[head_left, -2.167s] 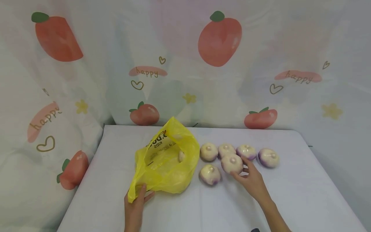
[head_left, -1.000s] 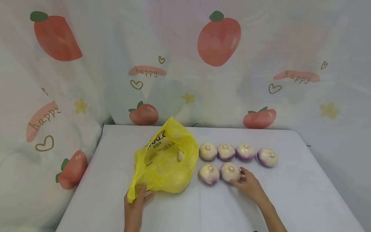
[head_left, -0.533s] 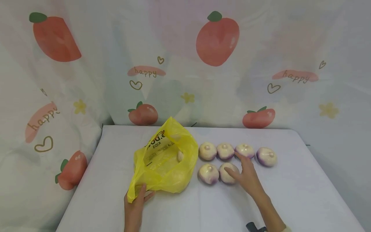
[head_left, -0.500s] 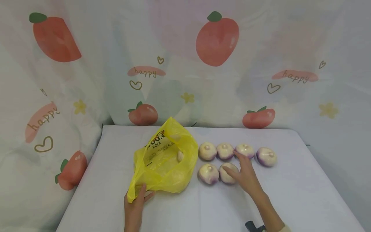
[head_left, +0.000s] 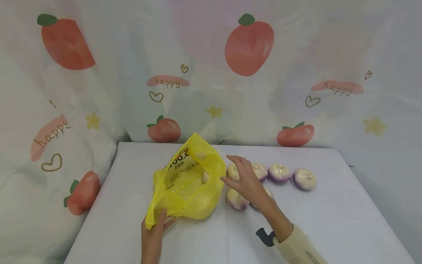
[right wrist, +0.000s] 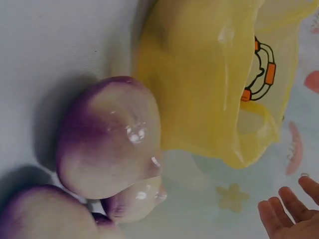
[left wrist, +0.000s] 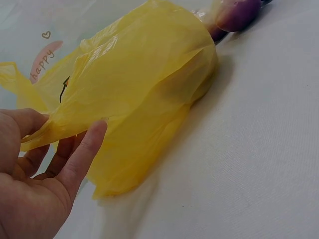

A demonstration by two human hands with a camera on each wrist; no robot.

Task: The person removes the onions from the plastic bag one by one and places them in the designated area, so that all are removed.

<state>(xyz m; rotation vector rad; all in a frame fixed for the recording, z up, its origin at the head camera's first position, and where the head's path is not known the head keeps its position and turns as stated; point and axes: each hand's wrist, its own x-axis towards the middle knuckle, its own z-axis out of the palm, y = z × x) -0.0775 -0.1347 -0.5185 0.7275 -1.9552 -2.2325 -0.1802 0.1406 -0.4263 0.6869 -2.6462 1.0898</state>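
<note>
My left hand (head_left: 153,233) pinches the near edge of a yellow plastic bag (head_left: 197,205), whose mouth gapes toward me. A pale rounded thing (head_left: 206,178) shows inside. In the left wrist view my thumb and fingers (left wrist: 84,152) lie on either side of the plastic. My right hand (head_left: 245,181) holds nothing, fingers spread, just right of the bag and over cream-and-purple, turnip-like bulbs. It partly covers a back bulb (head_left: 232,173) and two front ones, the left bulb (head_left: 236,200) and the right bulb (head_left: 269,192). The right wrist view shows a glossy bulb (right wrist: 109,139) beside the bag.
Further right along the back row sit more bulbs: one partly covered (head_left: 260,171), a middle one (head_left: 278,173) and an end one (head_left: 304,179). A white table (head_left: 343,205) holds everything, with a fruit-printed curtain (head_left: 204,47) behind. A dark device (head_left: 265,237) is at my right wrist.
My right hand set a bulb down in the front row, let go of it and moved left to the bag's side. My left hand has kept its grip on the bag.
</note>
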